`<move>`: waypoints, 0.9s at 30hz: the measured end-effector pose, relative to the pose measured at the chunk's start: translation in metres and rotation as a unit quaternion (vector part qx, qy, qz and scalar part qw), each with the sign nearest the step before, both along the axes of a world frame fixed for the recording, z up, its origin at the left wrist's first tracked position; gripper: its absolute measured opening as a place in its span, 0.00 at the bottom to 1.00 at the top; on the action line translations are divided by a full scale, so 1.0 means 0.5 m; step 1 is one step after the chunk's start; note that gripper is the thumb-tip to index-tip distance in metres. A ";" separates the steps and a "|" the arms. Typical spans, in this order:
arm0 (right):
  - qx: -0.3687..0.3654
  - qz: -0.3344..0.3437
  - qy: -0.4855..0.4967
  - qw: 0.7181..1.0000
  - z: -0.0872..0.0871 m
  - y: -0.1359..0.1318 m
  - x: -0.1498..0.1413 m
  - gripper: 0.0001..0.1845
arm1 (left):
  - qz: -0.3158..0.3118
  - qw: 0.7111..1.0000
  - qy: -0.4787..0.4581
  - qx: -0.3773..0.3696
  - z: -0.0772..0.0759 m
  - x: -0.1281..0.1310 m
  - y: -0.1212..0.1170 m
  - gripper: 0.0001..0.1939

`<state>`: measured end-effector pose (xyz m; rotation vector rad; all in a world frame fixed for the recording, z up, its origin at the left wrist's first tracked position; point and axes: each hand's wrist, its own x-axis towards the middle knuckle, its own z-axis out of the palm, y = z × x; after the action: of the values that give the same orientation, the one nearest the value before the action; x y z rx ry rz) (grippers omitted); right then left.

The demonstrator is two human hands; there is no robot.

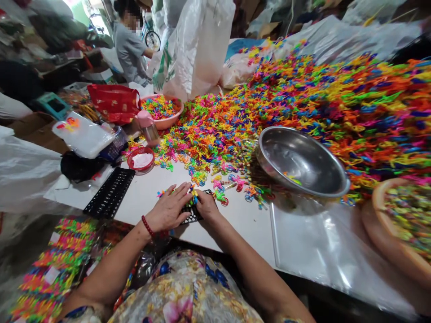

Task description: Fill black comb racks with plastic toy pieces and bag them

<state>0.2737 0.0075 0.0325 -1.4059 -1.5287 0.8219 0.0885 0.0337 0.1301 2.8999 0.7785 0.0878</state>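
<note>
My left hand lies flat, fingers stretched out, across the left part of a black perforated plastic tray at the table's front edge. Close beside it, my right hand has its fingers curled in a pinch on a small colourful plastic toy over the tray. Blue, yellow and green bits show between the two hands; the rest of the tray is covered by them. Just beyond my right hand lie several loose colourful plastic toys with ring-shaped parts.
A huge heap of colourful plastic toys covers the table's back. A steel bowl leans on it. Another black tray, a red basket and a pink-lidded bottle stand left. An orange tub stands right. A person is behind.
</note>
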 end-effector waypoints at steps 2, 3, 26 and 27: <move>0.020 0.012 -0.038 0.999 -0.006 0.000 0.001 0.14 | 0.002 1.000 -0.002 0.001 -0.002 0.000 -0.001 0.30; 0.028 0.020 -0.054 0.998 -0.010 0.000 0.003 0.16 | 0.004 1.000 -0.005 0.002 -0.004 -0.001 -0.001 0.30; -0.019 -0.139 -0.391 0.910 0.038 0.024 0.252 0.15 | 0.010 1.000 0.007 0.016 -0.014 0.004 0.001 0.33; -0.026 -0.134 -0.404 0.904 0.038 0.030 0.256 0.15 | 0.011 1.000 0.004 0.016 -0.014 0.004 0.001 0.33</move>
<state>0.4019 0.0226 0.0513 -2.0907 -1.8357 0.0775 0.0906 0.0342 0.1233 2.9236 0.8164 0.0928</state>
